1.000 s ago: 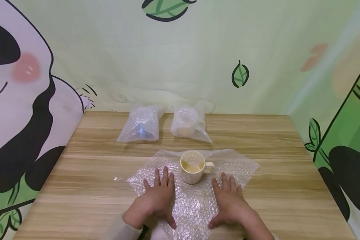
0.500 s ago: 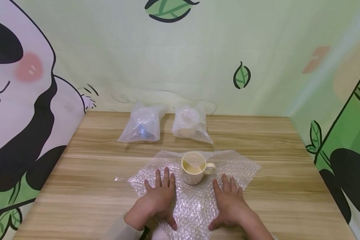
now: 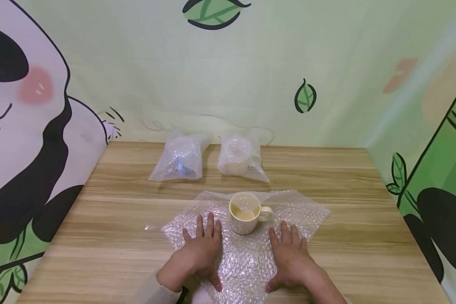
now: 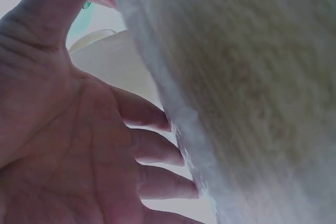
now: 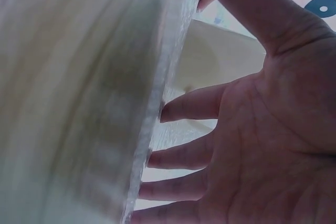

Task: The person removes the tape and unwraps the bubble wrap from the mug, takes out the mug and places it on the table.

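Note:
A pale yellow mug stands upright on a spread sheet of bubble wrap, its handle toward the right. To the left of the mug, my left hand rests on the wrap with its fingers spread and straight. My right hand lies on the wrap at the right, also with straight, spread fingers. Neither hand touches the mug. In the left wrist view the fingertips meet the wrap's surface, with the mug behind. The right wrist view shows the mug beyond the thumb and fingers.
Two bubble-wrapped bundles stand at the back of the wooden table: a left bundle with something blue inside, and a right bundle with something pale. A small clear scrap lies left of the wrap. A printed backdrop rises behind.

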The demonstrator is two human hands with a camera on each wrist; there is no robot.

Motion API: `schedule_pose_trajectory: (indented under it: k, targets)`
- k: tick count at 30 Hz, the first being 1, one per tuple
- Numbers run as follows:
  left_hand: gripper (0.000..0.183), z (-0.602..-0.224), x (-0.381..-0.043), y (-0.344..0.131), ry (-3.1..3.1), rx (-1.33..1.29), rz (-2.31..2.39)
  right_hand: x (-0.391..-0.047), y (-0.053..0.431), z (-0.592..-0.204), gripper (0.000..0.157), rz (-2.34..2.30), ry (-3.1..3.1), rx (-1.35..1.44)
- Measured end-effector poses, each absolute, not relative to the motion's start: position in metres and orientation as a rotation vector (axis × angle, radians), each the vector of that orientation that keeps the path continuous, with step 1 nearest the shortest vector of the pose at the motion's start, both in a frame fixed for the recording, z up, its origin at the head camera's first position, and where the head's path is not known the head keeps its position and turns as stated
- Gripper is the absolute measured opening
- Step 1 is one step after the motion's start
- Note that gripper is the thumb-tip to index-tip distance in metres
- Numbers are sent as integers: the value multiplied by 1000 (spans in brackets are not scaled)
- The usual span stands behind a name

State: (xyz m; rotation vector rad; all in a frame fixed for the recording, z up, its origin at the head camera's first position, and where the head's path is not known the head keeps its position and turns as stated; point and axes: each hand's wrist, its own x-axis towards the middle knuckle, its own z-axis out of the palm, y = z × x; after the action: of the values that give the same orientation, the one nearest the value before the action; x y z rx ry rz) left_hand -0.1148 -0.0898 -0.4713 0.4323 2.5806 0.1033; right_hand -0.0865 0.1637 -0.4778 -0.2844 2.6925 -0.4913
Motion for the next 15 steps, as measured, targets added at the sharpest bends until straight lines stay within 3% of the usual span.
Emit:
schedule_pose_trajectory:
  k: [15]
  targets:
    - [161, -471, -116, -101, 2593, 505, 219, -86, 171, -475, 148, -573, 2677, -293]
